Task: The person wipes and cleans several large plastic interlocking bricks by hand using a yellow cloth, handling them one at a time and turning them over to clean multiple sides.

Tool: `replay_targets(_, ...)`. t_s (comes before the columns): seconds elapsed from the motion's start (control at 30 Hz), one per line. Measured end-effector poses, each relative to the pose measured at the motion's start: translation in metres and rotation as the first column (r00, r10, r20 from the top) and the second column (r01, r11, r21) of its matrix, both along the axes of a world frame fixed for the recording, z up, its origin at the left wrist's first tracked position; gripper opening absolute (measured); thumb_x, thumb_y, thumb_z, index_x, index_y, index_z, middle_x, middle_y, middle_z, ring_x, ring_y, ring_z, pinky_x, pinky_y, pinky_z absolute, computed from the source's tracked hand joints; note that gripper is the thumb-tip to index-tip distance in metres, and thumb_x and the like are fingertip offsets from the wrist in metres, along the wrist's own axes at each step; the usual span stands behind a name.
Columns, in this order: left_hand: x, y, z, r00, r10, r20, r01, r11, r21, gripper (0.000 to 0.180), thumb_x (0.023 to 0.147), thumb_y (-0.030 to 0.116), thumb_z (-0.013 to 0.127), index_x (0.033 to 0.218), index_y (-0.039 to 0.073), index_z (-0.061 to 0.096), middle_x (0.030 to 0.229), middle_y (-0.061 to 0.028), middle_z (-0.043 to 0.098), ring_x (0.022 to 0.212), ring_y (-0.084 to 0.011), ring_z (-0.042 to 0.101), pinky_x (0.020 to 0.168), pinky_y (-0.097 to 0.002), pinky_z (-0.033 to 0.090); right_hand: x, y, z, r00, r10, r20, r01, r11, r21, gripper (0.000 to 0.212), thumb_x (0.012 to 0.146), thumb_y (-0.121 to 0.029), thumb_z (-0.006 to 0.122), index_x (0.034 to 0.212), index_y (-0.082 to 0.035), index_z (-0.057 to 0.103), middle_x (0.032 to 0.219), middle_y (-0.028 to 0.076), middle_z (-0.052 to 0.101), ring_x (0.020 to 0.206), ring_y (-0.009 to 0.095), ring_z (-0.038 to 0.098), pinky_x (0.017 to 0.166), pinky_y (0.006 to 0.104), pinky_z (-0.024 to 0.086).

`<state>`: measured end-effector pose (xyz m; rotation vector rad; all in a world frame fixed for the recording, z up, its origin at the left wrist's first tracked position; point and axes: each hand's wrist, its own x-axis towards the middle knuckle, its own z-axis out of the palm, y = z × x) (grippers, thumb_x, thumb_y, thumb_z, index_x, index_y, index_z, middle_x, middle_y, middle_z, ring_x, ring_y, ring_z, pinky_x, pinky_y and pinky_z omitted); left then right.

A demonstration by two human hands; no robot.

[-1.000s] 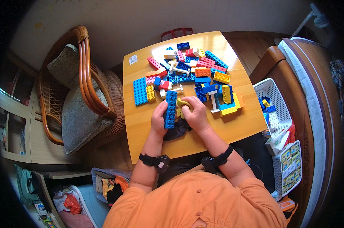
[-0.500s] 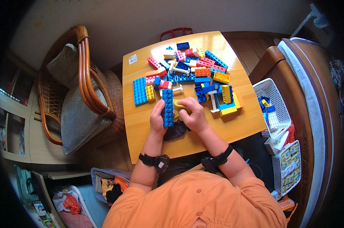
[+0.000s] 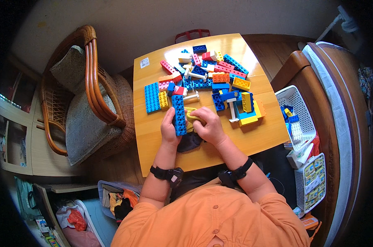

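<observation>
My left hand [image 3: 169, 128] is closed around a long blue toy brick [image 3: 179, 115] with rows of studs, held upright above the near part of the table [image 3: 153, 144]. Against the brick's right side, my right hand [image 3: 209, 125] grips a yellow cloth [image 3: 191, 117] with bent fingers. A dark cloth-like thing [image 3: 189, 142] lies under my hands, partly hidden. Just beyond my left hand sit a flat blue plate [image 3: 152, 98] and a yellow brick [image 3: 163, 99].
Mixed bricks pile up at the table's middle, with an orange brick [image 3: 220, 78] among them. A yellow and blue block structure [image 3: 248, 119] stands at right. White baskets [image 3: 306, 111] are beyond the right edge; a wicker chair [image 3: 92, 107] stands at left.
The blue brick has tilted slightly and shifted a little left and toward the far side. My right hand has moved slightly, and more of the yellow cloth shows above its fingers.
</observation>
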<state>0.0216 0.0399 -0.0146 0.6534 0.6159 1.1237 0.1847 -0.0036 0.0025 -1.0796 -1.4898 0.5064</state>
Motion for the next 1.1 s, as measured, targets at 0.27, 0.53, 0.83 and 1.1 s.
replay_targets(0.27,0.008,0.0,0.001,0.991,0.09,-0.1,-0.087,0.996,0.035,0.034,0.107,0.027,0.037,0.106,0.002,0.06,0.095,-0.0104,0.068,0.086,-0.0197,0.067,0.082,-0.0339,0.054,-0.004,0.0,-0.005,0.991,0.101,0.086,-0.104,0.994,0.027,0.021,0.078,-0.009,0.067,0.097,-0.008,0.073,0.092,0.013,0.067,0.084,0.031,0.067,0.074,0.0377,0.056)
replay_targets(0.53,0.003,0.001,-0.005,0.988,0.139,-0.074,-0.139,0.99,0.001,0.035,0.108,0.029,0.038,0.108,0.002,0.059,0.093,-0.0086,0.067,0.082,-0.0156,0.065,0.078,-0.0292,0.053,-0.003,-0.001,-0.001,0.993,0.104,0.058,-0.108,0.992,0.067,0.022,0.076,-0.008,0.067,0.097,-0.009,0.073,0.088,0.013,0.067,0.081,0.031,0.067,0.072,0.0375,0.056)
replay_targets(0.83,0.004,0.0,-0.004,0.986,0.12,-0.12,-0.108,0.989,0.099,0.034,0.105,0.035,0.05,0.104,0.002,0.06,0.085,-0.0074,0.065,0.069,-0.0135,0.061,0.064,-0.026,0.052,-0.005,-0.003,-0.002,0.987,0.117,0.108,-0.119,0.993,0.012,0.018,0.075,-0.008,0.067,0.092,-0.011,0.073,0.089,0.011,0.068,0.083,0.031,0.068,0.074,0.0385,0.056)
replay_targets(1.1,0.0,0.002,-0.002,0.981,0.184,-0.067,-0.18,0.982,0.054,0.034,0.105,0.034,0.049,0.103,0.001,0.059,0.086,-0.008,0.063,0.069,-0.0152,0.061,0.063,-0.0265,0.051,-0.005,-0.005,0.003,0.97,0.204,0.128,-0.215,0.974,0.077,0.018,0.074,-0.009,0.069,0.091,-0.011,0.073,0.09,0.011,0.068,0.082,0.031,0.067,0.073,0.0383,0.056)
